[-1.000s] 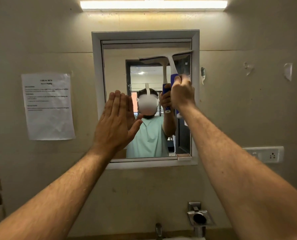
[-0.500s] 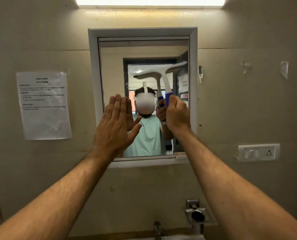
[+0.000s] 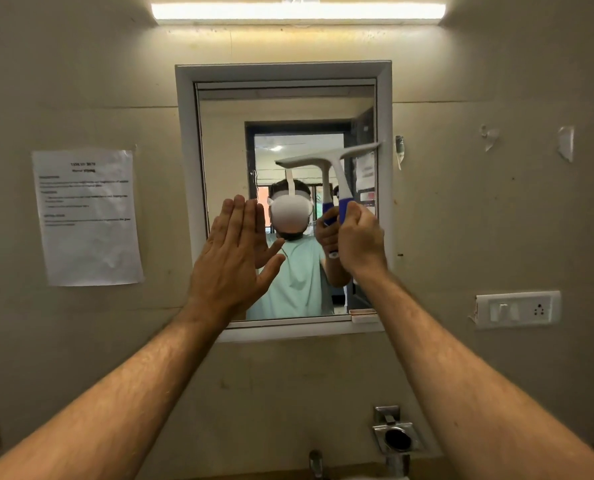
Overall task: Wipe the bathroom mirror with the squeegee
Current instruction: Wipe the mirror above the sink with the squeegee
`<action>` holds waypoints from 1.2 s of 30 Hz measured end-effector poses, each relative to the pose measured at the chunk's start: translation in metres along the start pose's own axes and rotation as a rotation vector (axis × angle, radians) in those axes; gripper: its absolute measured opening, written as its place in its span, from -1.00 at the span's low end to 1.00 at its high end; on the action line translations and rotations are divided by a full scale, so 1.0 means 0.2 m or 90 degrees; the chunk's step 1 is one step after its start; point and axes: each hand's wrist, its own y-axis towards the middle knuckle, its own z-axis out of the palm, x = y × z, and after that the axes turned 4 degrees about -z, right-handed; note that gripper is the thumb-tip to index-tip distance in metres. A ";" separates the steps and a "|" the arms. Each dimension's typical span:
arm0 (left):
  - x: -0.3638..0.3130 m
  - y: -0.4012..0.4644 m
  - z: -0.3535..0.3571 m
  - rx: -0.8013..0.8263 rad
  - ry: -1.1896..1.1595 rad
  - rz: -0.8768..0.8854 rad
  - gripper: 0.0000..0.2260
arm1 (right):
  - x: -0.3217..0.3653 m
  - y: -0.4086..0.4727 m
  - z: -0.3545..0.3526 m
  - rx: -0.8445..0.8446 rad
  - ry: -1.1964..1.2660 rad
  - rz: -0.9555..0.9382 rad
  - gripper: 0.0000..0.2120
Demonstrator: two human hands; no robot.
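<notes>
Mid-stroke: right hand (image 3: pixel 359 242), fingers clamped on the squeegee (image 3: pixel 337 168), blade on the mirror (image 3: pixel 226 133); left hand (image 3: pixel 231 258) flat, fingers together; next, likely pull downward evenly.

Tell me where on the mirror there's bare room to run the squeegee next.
Bare glass: the upper band between the top frame and the squeegee, and low centre between both wrists. Crowded: left edge under the left hand; right side by the right hand of the mirror.

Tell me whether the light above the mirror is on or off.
On. The light glows bright along its whole length and casts a glow on the wall above the mirror.
</notes>
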 end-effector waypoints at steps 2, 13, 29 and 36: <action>0.00 0.01 0.00 0.003 0.000 0.006 -0.20 | -0.01 -0.01 0.01 -0.011 -0.017 -0.004 -0.61; 0.02 0.07 -0.01 0.009 0.018 -0.007 -0.19 | 0.18 0.26 0.01 -0.006 -0.013 -0.055 -0.58; 0.03 -0.10 0.09 0.042 -0.002 -0.026 -0.18 | -0.40 -0.21 0.03 0.000 -0.052 -0.010 -0.59; 0.01 -0.12 0.08 0.053 -0.014 -0.026 -0.17 | -0.44 -0.31 0.05 -0.011 -0.066 -0.012 -0.63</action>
